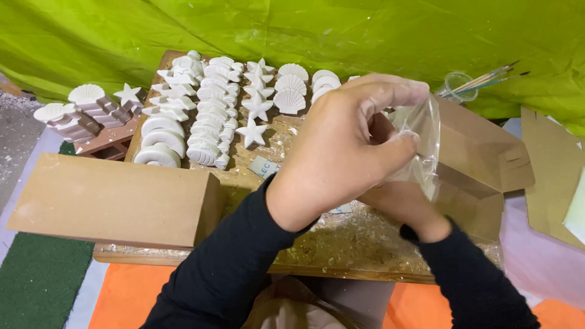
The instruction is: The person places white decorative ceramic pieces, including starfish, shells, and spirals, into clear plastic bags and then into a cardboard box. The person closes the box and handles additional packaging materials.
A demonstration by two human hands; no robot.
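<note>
Head view — clear plastic bag (420, 143) between both hands' fingers (402, 91)

Two cardboard boxes (116, 201) (481, 170), one clear plastic bag (423, 143), one cup of brushes (458, 85), five loose white starfish (251, 132)

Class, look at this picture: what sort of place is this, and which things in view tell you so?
Probably a small craft workshop: rows of white plaster shell and starfish casts on a crumb-strewn wooden board, thin paintbrushes in a clear plastic cup, and open brown cardboard boxes for packing.
</note>
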